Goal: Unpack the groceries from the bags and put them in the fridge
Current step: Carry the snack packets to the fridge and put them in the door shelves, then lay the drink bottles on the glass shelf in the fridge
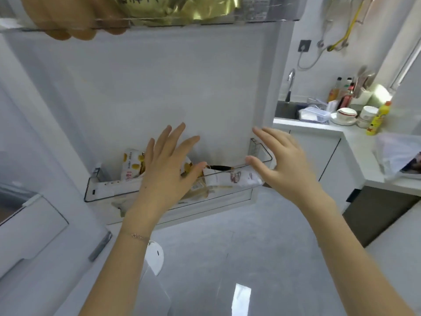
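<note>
Above the lower door shelf, both hands hovered empty, fingers spread; left hand over the snack packets, right hand beside the white pouch; these probably handled light, soft, crinkly; best held by their edges.

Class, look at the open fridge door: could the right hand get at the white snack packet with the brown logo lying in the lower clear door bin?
Probably yes: the right hand hovers open right beside the white snack packet with the brown logo, and the clear plastic door bin is open on top.
</note>
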Demonstrator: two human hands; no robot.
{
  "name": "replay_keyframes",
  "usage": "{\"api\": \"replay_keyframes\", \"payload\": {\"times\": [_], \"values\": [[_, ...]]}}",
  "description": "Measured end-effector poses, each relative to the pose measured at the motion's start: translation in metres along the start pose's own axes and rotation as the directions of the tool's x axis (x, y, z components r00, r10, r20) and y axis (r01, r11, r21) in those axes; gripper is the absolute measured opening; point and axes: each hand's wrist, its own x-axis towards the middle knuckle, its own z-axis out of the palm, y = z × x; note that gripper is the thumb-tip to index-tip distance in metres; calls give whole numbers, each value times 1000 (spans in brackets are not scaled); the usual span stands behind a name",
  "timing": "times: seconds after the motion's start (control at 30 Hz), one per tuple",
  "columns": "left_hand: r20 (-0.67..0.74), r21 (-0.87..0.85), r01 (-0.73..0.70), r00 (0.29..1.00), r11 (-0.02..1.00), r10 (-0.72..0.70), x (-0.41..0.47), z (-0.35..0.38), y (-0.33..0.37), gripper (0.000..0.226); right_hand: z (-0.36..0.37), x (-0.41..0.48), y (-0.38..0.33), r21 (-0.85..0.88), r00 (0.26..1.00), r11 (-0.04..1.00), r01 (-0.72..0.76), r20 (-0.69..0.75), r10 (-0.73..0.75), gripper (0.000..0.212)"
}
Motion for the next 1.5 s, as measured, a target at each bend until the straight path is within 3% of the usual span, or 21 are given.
{"api": "replay_keyframes", "payload": {"times": [0.2, 0.57, 0.77, 1.07, 1.5], "values": [[92, -39, -168, 981, 985, 171, 12, 41, 50, 58, -22, -53, 38, -209, 972, 953, -217, 46, 232, 70], [131, -168, -388, 902, 906, 411, 40, 123, 161, 63, -86, -116, 117, -256, 878, 841, -476, -79, 472, 70], [143, -248, -440, 865, 863, 482, 69, 169, 236, 63, -138, -135, 174, -270, 841, 796, -542, -169, 515, 69], [226, -312, -466, 810, 828, 541, 86, 253, 339, 68, -194, -176, 265, -301, 773, 714, -632, -170, 612, 69], [264, -454, -530, 688, 716, 676, 157, 382, 458, 69, -240, -199, 395, -288, 602, 535, -794, -251, 758, 70]]}}
